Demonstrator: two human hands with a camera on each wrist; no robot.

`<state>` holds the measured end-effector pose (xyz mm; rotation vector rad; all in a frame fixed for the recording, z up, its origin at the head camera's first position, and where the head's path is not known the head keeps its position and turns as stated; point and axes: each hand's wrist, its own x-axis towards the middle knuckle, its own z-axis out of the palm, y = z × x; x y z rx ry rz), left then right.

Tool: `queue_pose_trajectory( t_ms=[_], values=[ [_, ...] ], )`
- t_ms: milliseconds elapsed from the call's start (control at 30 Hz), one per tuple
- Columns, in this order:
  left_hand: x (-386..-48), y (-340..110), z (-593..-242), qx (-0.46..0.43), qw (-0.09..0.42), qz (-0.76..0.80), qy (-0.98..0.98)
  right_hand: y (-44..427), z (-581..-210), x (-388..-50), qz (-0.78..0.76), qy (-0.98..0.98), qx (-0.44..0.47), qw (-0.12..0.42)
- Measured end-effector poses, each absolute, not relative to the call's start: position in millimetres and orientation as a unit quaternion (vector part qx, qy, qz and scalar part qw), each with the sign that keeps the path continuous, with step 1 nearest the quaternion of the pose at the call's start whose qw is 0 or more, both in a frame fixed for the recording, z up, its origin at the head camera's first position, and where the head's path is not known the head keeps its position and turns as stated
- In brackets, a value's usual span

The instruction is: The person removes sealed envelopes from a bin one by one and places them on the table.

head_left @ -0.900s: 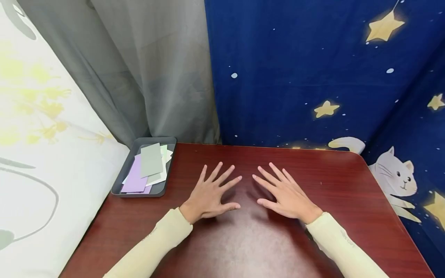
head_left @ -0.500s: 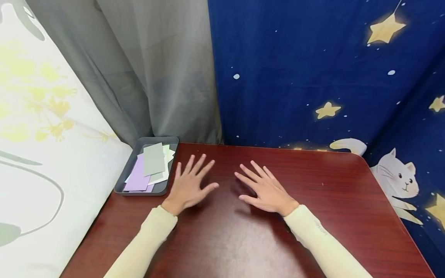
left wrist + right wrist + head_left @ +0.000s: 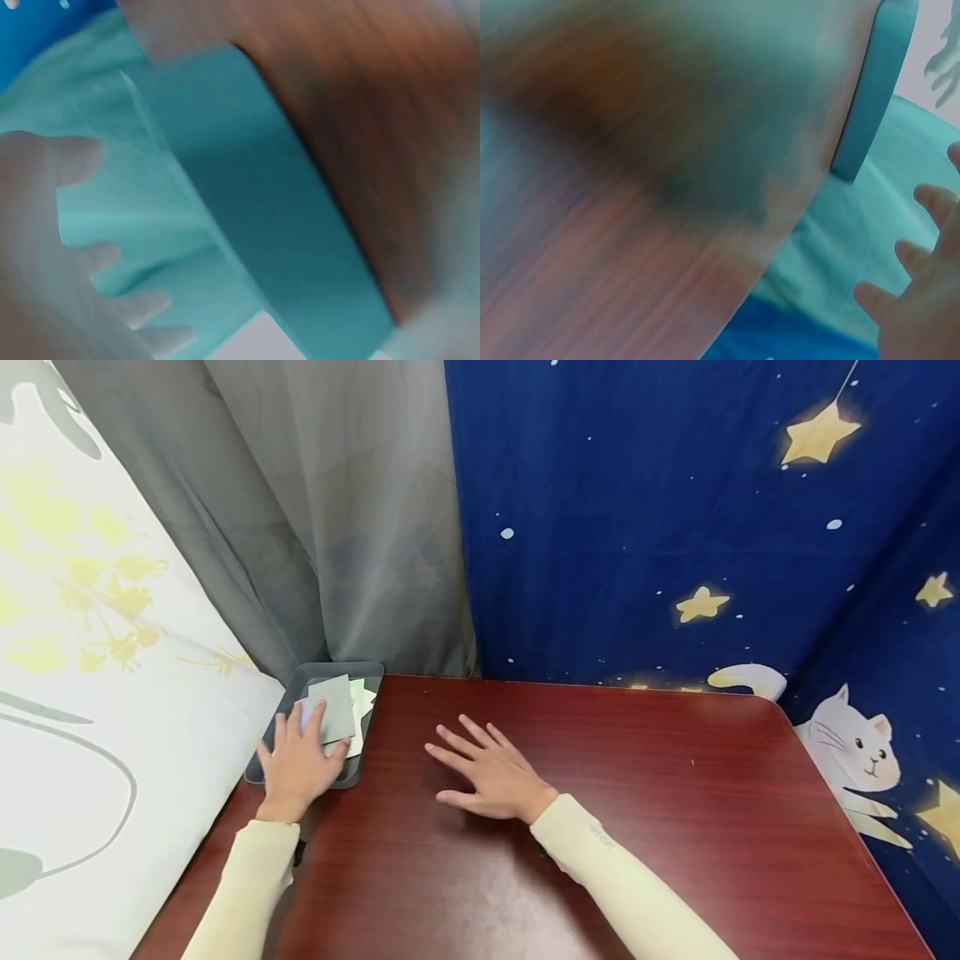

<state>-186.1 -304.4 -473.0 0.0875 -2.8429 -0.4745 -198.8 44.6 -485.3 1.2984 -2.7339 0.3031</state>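
Left grip [image 3: 296, 767]: extends over dark tray [image 3: 330, 670], spread apart, with gray card [image 3: 336, 706] ahead to right; cannot tell contact. Right grip [image 3: 497, 774]: spreads apart above tabletop [image 3: 637, 777].

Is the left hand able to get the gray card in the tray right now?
Probably yes: the left hand is over the tray, with a finger across the gray card's edge, and no other card seems to cover it.
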Motion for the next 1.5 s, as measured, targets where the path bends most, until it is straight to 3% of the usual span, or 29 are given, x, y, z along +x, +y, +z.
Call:
queue_pose_trajectory(
  t_ms=[200, 533, 800, 1067, 1500],
  values=[
    [-179.6, -336.1, -478.9, 0.11, 0.115, -0.169, -0.973, 1.3, -489.9, -197.2, 0.083, -0.89, 0.446, 0.054],
    [-175.0, -372.3, -491.4, 0.198, 0.034, -0.194, -0.96, -53.9, -497.3, -188.0, 0.036, -0.87, 0.49, 0.04],
    [-175.1, -383.6, -503.4, 0.194, 0.083, -0.202, -0.957, -65.3, -506.0, -183.1, 0.012, -0.869, 0.494, 0.04],
    [-175.6, -373.8, -508.3, 0.146, 0.139, -0.197, -0.959, -63.9, -506.9, -191.2, 0.0, -0.877, 0.474, 0.08],
    [-174.7, -344.0, -504.3, 0.094, 0.118, -0.21, -0.966, -45.4, -510.4, -207.2, 0.016, -0.882, 0.453, 0.129]
  ],
)
